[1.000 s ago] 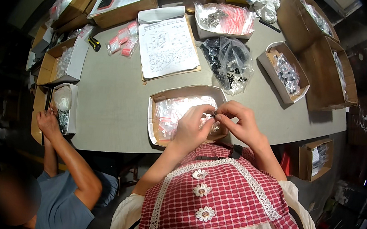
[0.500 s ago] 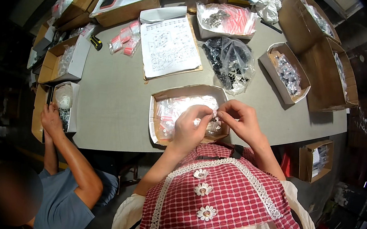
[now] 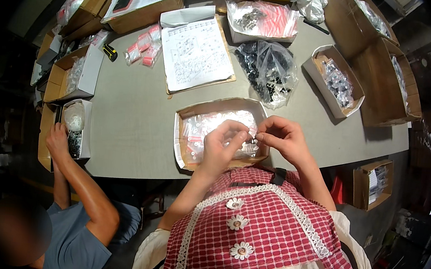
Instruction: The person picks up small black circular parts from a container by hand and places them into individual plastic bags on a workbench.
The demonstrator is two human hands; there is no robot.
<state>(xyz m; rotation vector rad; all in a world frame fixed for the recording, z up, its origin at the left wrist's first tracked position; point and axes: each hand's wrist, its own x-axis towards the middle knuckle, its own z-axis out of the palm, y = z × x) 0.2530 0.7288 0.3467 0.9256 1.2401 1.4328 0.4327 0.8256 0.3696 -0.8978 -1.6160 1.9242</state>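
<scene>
Both my hands meet above the right part of an open cardboard box (image 3: 178, 130) at the table's near edge. Fingertips of my left hand (image 3: 223, 143) are pinched together close to those of my right hand (image 3: 284, 140), also in a pinch. A tiny pale, shiny thing shows between them, too small and covered to name. Inside the box lie many small clear plastic bags (image 3: 193, 141) with red strips and little white parts. My hands hide part of these contents.
A bag of black parts (image 3: 266, 71), a handwritten sheet (image 3: 197, 54) and a box of red-striped bags (image 3: 260, 37) lie beyond. A parts box (image 3: 335, 84) stands right. At left, a co-worker's hand (image 3: 58, 140) reaches into a box (image 3: 85, 131); a utility knife (image 3: 110, 52) lies nearby.
The view has shifted slightly. My fingertips stay together over the box, with the right fingers a little more spread and a small change in grip. The co-worker's hand stays at its box.
</scene>
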